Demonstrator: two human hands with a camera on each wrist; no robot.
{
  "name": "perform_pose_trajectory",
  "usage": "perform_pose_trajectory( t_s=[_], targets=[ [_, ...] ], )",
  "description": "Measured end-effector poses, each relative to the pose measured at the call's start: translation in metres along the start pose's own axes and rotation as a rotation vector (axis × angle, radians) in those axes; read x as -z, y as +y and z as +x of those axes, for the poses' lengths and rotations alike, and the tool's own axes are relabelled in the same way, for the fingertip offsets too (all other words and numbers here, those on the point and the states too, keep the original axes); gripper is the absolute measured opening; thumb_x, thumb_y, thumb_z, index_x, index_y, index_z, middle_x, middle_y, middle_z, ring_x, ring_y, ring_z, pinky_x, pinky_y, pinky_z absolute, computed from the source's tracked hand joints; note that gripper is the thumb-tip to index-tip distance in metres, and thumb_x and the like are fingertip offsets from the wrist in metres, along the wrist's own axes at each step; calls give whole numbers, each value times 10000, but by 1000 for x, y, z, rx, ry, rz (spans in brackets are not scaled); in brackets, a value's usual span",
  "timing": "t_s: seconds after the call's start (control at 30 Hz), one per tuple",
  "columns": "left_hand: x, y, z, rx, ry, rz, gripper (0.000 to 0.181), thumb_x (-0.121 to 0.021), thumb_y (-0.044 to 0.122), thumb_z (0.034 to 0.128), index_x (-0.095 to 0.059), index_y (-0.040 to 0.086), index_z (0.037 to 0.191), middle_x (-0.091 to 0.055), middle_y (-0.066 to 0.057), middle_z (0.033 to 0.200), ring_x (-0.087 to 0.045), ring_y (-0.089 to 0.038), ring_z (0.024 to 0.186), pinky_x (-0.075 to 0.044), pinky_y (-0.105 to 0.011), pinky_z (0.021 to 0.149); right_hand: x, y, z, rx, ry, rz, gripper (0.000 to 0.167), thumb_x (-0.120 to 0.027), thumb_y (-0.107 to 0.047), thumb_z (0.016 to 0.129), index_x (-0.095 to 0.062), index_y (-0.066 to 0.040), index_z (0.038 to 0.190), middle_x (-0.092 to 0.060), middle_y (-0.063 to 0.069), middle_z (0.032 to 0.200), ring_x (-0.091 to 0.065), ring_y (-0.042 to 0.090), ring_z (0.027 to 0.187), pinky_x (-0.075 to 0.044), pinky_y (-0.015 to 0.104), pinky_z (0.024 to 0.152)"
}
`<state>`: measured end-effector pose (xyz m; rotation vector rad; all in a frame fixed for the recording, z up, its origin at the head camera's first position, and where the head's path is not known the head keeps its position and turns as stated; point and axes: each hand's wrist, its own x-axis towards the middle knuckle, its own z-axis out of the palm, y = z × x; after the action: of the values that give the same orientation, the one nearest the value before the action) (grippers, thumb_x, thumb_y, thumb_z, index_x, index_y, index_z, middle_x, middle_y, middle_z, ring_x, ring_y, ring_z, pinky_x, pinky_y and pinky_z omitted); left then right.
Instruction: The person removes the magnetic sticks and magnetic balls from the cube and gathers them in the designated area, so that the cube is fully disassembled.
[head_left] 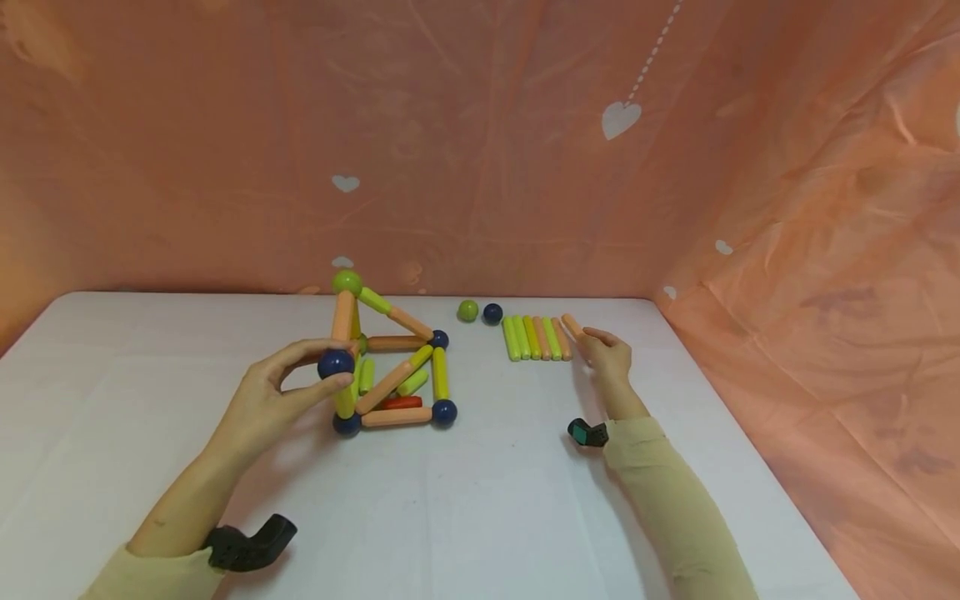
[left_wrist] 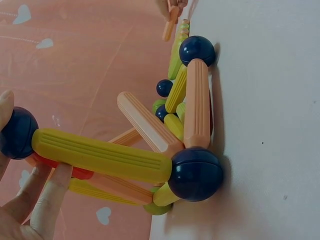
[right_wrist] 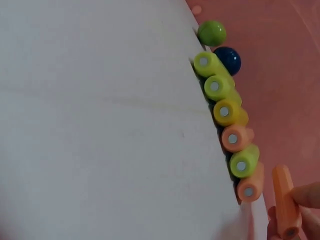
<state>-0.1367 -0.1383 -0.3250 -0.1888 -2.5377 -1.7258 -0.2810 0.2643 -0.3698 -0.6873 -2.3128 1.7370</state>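
On the left of the table, a frame of magnetic rods and balls stands partly upright. My left hand (head_left: 273, 402) pinches a dark blue ball (head_left: 335, 364) between thumb and fingers at the frame's near left corner. Below that ball, a yellow-green rod (left_wrist: 100, 154) runs to another blue ball (left_wrist: 196, 174) on the table. A green ball (head_left: 347, 282) tops the back left corner. At the right, my right hand (head_left: 611, 367) holds an orange magnetic rod (right_wrist: 284, 192) just above the end of a row of rods. Some of its fingers are cut off in the right wrist view.
Several green, yellow and orange rods (head_left: 533, 337) lie side by side in a row. Beyond their left end sit a loose green ball (head_left: 468, 311) and a blue ball (head_left: 492, 314). A red rod (head_left: 402, 402) lies inside the frame. Orange cloth (head_left: 480, 167) hangs behind the table.
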Motion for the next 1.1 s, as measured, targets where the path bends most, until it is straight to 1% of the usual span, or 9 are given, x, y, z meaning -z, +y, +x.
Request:
perform_pose_trajectory(
  t_s=[0.13,0.2,0.27,0.4,0.47,0.63,0.7,0.87,1.1],
  targets=[
    [0,2,1,15,-3,-2,456,-678,390,884,-584,196,1286,-558,-85,1329,-348,-277,1361,-290,-661,1029,-2,2,7,-38,12,1,367,-580,-104,900,-611,0,1251,-521,155,1369,-488,160,1071,-411,165,769],
    [0,2,1,16,-4,-1,461,-672,398,886,-581,192,1289,-550,-81,1332,-353,-274,1354,-311,-646,1029,-3,2,9,-48,16,-12,366,-581,-89,893,-616,-4,1247,-535,150,1356,-491,166,1091,-414,186,798],
    [-1,3,1,10,-4,1,465,-666,402,889,-579,184,1291,-549,-75,1325,-367,-266,1338,-340,-624,1022,-3,2,10,-52,11,-28,371,-581,-75,885,-617,-1,1246,-571,155,1296,-522,149,1021,-421,186,783],
    [-1,2,2,-2,-3,-2,459,-664,388,895,-581,164,1288,-559,-78,1311,-380,-262,1326,-352,-612,1018,-3,3,9,-38,-29,-62,363,-552,-65,886,-621,9,1235,-621,113,1060,-536,59,750,-436,147,660],
    [0,1,1,-4,1,-2,456,-667,381,894,-583,162,1286,-562,-84,1312,-375,-270,1334,-331,-630,1023,-3,3,7,-23,-51,-81,366,-525,-73,896,-615,11,1241,-605,77,1004,-518,42,707,-435,146,641],
    [-1,0,0,-19,0,-6,448,-669,368,895,-587,159,1283,-569,-80,1304,-390,-251,1316,-351,-613,1018,-2,1,-2,55,-48,-170,388,-484,-105,911,-588,-4,1271,-600,164,1200,-533,196,1021,-438,255,834],
    [-1,0,0,-14,-3,-8,445,-666,374,896,-587,171,1284,-567,-69,1301,-395,-239,1310,-382,-585,1010,-5,-1,-6,104,-42,-172,372,-484,-107,923,-588,4,1262,-569,201,1268,-501,234,1105,-427,220,838],
    [0,0,0,4,-1,-9,443,-670,388,889,-589,197,1280,-568,-69,1303,-378,-250,1333,-345,-611,1029,-20,-11,-23,182,-122,-84,334,-526,-99,936,-598,25,1237,-584,204,1244,-519,192,1039,-409,79,663],
    [-1,0,0,-6,-1,-13,441,-680,366,886,-592,179,1276,-565,-86,1304,-371,-261,1335,-300,-646,1039,-46,-19,-48,221,-288,16,330,-601,-109,909,-618,14,1214,-565,111,1238,-518,118,1036,-459,111,721]
  ],
)
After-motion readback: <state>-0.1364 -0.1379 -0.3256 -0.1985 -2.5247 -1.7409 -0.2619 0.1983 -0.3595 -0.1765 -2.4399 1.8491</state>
